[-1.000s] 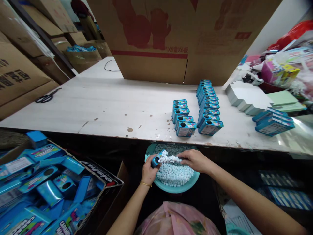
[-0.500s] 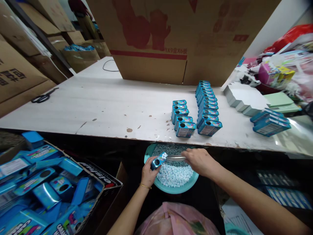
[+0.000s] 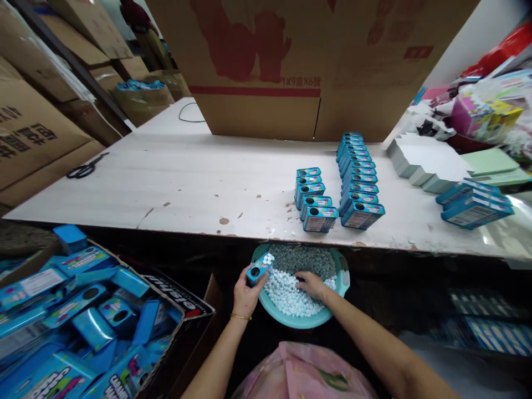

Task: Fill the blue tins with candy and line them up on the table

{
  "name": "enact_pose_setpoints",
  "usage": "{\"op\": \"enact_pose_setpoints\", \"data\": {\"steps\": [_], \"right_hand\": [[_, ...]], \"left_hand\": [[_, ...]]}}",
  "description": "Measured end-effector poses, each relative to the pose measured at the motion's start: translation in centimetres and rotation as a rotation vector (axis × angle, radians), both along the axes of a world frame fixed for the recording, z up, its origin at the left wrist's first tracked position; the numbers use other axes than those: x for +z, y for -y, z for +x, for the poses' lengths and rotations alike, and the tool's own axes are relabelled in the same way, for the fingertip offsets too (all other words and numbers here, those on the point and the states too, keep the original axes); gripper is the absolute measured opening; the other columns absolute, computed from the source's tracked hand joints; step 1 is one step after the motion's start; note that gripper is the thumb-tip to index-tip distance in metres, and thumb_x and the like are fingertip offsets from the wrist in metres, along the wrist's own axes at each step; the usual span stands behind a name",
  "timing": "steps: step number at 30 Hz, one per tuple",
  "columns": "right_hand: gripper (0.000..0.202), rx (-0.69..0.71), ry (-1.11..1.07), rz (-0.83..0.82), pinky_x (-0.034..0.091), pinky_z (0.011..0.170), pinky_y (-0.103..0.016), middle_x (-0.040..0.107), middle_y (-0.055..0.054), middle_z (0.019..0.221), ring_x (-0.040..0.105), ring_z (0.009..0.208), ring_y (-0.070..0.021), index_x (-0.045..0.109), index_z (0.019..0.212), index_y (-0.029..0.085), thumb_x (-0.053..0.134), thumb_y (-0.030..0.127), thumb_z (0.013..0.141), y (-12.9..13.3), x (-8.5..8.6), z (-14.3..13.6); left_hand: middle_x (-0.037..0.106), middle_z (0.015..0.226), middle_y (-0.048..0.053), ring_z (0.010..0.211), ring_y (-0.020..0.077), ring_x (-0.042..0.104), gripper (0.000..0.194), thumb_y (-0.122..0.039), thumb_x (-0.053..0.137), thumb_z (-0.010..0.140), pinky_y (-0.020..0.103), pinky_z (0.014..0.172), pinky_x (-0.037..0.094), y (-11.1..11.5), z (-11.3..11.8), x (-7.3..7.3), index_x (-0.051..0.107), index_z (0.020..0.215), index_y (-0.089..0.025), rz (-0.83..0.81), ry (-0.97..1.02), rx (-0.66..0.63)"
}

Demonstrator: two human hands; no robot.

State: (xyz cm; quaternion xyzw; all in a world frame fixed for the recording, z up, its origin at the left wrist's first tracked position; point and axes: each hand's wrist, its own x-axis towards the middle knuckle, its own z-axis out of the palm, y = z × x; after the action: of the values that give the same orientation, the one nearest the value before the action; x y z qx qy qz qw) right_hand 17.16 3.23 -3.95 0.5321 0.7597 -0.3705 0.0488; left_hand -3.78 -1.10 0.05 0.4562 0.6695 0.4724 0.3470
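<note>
My left hand (image 3: 246,293) is closed round a small blue candy tin (image 3: 258,270), tilted over the left side of a turquoise basin (image 3: 286,320). White candies are heaped at the tin's upper right end. Small pale candies (image 3: 286,296) fill the basin. My right hand (image 3: 312,286) is down among them, its fingers drawn together around a small dark spot that I cannot make out. The clear tube-like scoop is hidden or out of sight.
On the white table (image 3: 187,188) blue tins (image 3: 320,219) stand in two rows, with more tins (image 3: 474,208) at the right beside white card stacks (image 3: 428,160). A carton of tins (image 3: 100,321) is at lower left. Scissors (image 3: 85,168) lie far left; a large carton (image 3: 257,111) stands behind.
My right hand has left the tin's end and moved down into the candies; the clear scoop no longer shows. My left hand has shifted slightly left with the tin.
</note>
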Motion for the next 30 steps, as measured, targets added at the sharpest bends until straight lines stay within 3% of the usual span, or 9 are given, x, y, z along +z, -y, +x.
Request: {"op": "enact_pose_setpoints", "data": {"steps": [4, 9, 13, 16, 22, 30], "right_hand": [[0.033, -0.025, -0.187, -0.022, 0.040, 0.076, -0.025, 0.063, -0.001, 0.096, 0.056, 0.088, -0.0153, 0.055, 0.106, 0.020, 0.050, 0.023, 0.074, -0.3, 2.2, 2.9], [0.030, 0.016, -0.276, 0.012, 0.039, 0.075, -0.026, 0.063, -0.001, 0.091, 0.055, 0.088, -0.0170, 0.057, 0.102, 0.022, 0.050, 0.026, 0.073, -0.7, 8.5, 5.2], [0.029, 0.109, -0.196, 0.077, 0.038, 0.073, -0.024, 0.063, -0.001, 0.093, 0.055, 0.088, -0.0167, 0.057, 0.102, 0.024, 0.050, 0.029, 0.075, -1.1, 13.8, 4.7], [0.030, 0.200, -0.012, 0.169, 0.038, 0.072, -0.026, 0.063, -0.002, 0.096, 0.056, 0.089, -0.0182, 0.056, 0.104, 0.027, 0.049, 0.032, 0.076, -0.9, 16.5, 3.0], [0.021, 0.357, 0.337, 0.388, 0.040, 0.064, -0.029, 0.062, -0.009, 0.085, 0.059, 0.076, -0.0199, 0.057, 0.092, 0.019, 0.040, 0.024, 0.080, 0.5, 18.9, -0.4], [0.018, 0.426, 0.378, 0.469, 0.038, 0.058, -0.028, 0.060, -0.009, 0.078, 0.058, 0.072, -0.0205, 0.055, 0.087, 0.017, 0.038, 0.016, 0.078, 0.9, 19.5, -0.5]], "left_hand": [[0.063, 0.088, 0.005, 0.079, 0.0181, 0.059, 0.046, -0.037, 0.065, 0.059, 0.034, 0.077, 0.046, -0.1, -0.7, -0.2, 0.054, 0.098, -0.015, -0.009, -0.028, 0.027], [0.060, 0.092, 0.006, 0.085, 0.0187, 0.057, 0.040, -0.034, 0.062, 0.063, 0.034, 0.081, 0.044, -0.2, -0.3, -0.6, 0.054, 0.097, -0.016, 0.061, -0.123, -0.033], [0.059, 0.095, 0.006, 0.091, 0.0193, 0.055, 0.032, -0.028, 0.060, 0.065, 0.035, 0.085, 0.042, -0.3, 1.1, -0.4, 0.056, 0.095, -0.017, 0.151, -0.197, -0.142], [0.058, 0.096, 0.006, 0.093, 0.0196, 0.054, 0.029, -0.023, 0.058, 0.066, 0.036, 0.086, 0.041, -0.3, 2.3, -0.2, 0.056, 0.095, -0.019, 0.173, -0.202, -0.215], [0.057, 0.098, 0.006, 0.096, 0.0208, 0.052, 0.035, -0.014, 0.056, 0.062, 0.037, 0.088, 0.041, -0.3, 3.2, -0.5, 0.057, 0.096, -0.019, 0.181, -0.168, -0.266], [0.057, 0.097, 0.006, 0.095, 0.0198, 0.053, 0.030, -0.023, 0.058, 0.066, 0.037, 0.087, 0.041, -0.4, 2.9, -1.1, 0.057, 0.095, -0.019, 0.211, -0.160, -0.263]]}}
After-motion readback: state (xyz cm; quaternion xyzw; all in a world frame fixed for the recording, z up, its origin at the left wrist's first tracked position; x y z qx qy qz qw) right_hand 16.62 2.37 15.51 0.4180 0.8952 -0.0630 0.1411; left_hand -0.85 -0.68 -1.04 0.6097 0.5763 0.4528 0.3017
